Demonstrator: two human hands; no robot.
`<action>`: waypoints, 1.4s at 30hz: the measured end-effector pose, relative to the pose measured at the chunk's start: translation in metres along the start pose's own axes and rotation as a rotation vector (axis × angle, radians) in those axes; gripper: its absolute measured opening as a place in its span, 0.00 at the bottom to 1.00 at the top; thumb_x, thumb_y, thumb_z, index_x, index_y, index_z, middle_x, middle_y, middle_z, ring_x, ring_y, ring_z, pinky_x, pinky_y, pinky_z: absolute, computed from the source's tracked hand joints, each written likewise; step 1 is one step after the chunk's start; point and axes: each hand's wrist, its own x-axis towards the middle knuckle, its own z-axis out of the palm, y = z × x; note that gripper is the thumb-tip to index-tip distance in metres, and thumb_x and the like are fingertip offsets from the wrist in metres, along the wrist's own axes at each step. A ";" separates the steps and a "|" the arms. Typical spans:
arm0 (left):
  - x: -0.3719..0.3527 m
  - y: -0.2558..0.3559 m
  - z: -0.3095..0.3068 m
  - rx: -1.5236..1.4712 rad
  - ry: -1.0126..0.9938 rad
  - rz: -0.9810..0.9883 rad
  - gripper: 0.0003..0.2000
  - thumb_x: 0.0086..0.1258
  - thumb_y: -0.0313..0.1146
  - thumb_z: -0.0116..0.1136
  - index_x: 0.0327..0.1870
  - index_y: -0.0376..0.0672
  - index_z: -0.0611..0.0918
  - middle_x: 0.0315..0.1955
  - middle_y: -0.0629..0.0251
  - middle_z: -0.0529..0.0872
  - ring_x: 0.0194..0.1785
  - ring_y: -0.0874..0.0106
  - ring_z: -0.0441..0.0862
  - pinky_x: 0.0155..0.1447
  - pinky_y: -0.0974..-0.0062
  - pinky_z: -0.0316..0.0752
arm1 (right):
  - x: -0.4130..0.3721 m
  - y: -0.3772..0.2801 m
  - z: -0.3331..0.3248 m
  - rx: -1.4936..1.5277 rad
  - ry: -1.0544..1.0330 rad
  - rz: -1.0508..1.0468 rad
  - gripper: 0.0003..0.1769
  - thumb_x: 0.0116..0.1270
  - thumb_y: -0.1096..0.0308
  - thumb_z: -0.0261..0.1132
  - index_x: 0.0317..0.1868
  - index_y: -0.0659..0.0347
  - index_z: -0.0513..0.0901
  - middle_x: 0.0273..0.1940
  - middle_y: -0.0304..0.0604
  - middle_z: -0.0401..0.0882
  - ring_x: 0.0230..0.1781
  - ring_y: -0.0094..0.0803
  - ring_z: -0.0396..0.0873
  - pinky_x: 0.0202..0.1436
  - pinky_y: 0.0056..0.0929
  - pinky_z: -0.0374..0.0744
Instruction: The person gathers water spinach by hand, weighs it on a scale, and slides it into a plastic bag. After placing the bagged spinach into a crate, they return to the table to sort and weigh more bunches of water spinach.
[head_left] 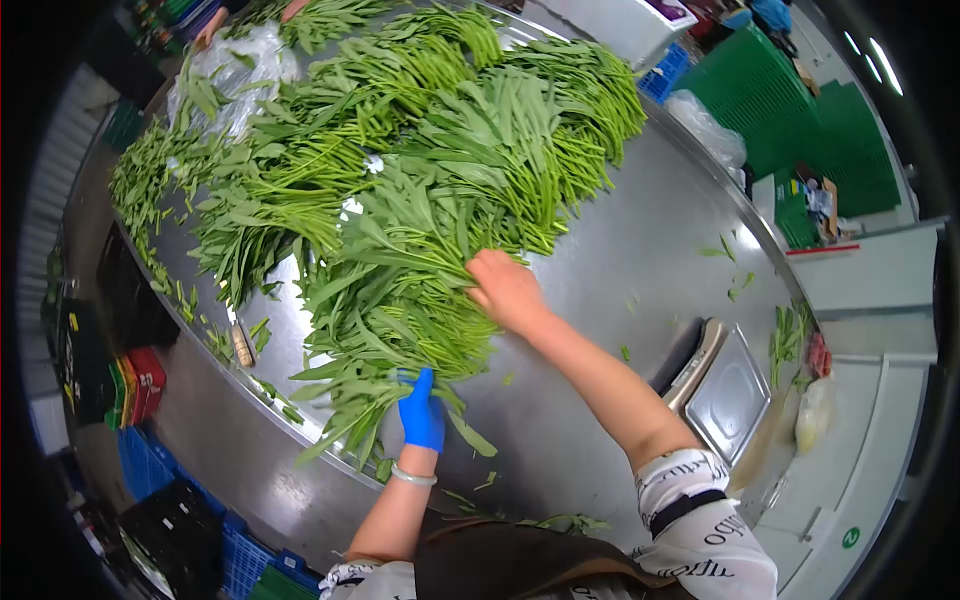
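Observation:
A big heap of long-stemmed leafy greens that look like water spinach (500,140) covers the far and left part of a metal table (590,310). My left hand (422,412), in a blue glove, is closed round a small bunch of the greens (365,405) at the heap's near end. My bare right hand (508,290) is at the right side of the heap, its fingers curled on stems there. Leaves partly hide the fingertips of both hands.
A digital scale (728,395) stands on the right. A knife with a wooden handle (241,343) lies by the left edge. Loose leaves (788,340) lie near the right edge. Another person's hand (210,28) is beside clear plastic (245,80) at the far left. Blue crates (165,475) stand below.

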 end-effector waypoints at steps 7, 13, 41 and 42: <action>0.006 0.016 0.025 -0.231 -0.135 -0.008 0.23 0.64 0.21 0.59 0.61 0.34 0.71 0.56 0.59 0.77 0.57 0.67 0.75 0.65 0.70 0.67 | -0.006 0.015 -0.019 0.161 0.115 0.003 0.30 0.54 0.61 0.72 0.56 0.59 0.72 0.53 0.48 0.73 0.54 0.48 0.71 0.56 0.37 0.73; 0.016 0.007 0.006 -0.171 -0.083 -0.030 0.21 0.65 0.20 0.56 0.61 0.35 0.71 0.55 0.59 0.77 0.57 0.66 0.75 0.66 0.69 0.68 | 0.008 -0.006 0.002 0.262 0.105 0.191 0.21 0.55 0.72 0.67 0.51 0.65 0.75 0.47 0.50 0.76 0.48 0.47 0.74 0.53 0.40 0.72; -0.029 0.016 -0.004 0.086 -0.024 -0.177 0.09 0.68 0.30 0.57 0.46 0.40 0.81 0.44 0.66 0.84 0.46 0.76 0.79 0.51 0.78 0.72 | -0.017 -0.046 0.008 0.230 0.387 -0.060 0.08 0.53 0.75 0.70 0.35 0.63 0.83 0.39 0.43 0.82 0.37 0.39 0.78 0.39 0.31 0.76; -0.028 0.016 -0.004 0.076 -0.030 -0.177 0.09 0.68 0.29 0.57 0.47 0.40 0.81 0.44 0.66 0.84 0.47 0.76 0.79 0.52 0.77 0.71 | -0.023 -0.046 0.005 0.239 0.387 -0.066 0.08 0.53 0.75 0.70 0.35 0.63 0.83 0.40 0.43 0.82 0.38 0.39 0.78 0.40 0.31 0.76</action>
